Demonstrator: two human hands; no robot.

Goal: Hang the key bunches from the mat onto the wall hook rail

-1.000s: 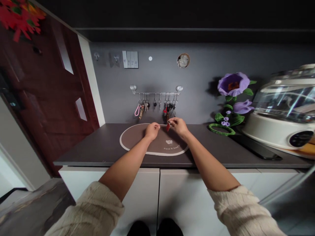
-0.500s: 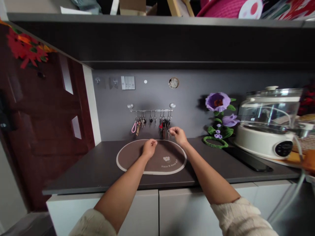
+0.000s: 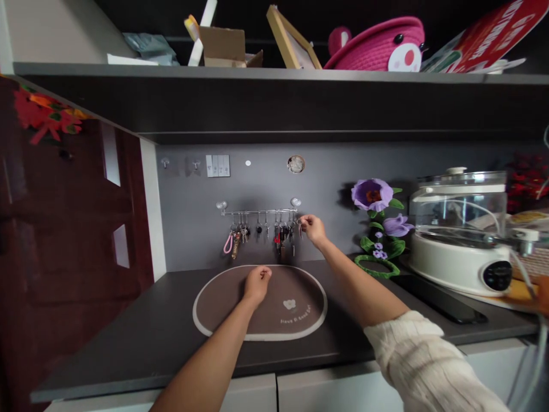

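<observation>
My right hand pinches a key ring with a small key hanging from it, at the right end of a clear wall rail. Whether the ring touches the end hook is too small to tell. Several bunches of keys hang along the rail, with a pink loop strap at the left end and a red item among those on the right. My left hand is closed above a brown oval mat with a pale rim; its curled fingers hide anything inside.
A purple flower ornament, a white appliance with a clear top and a black phone-like slab stand or lie on the right of the counter. Overhead, a shelf holds a pink basket and a cardboard box. A dark red door is at left.
My right hand has risen from just above the counter to the rail's right end, carrying the key ring. The left hand stays closed over the mat. The view has tilted up.
</observation>
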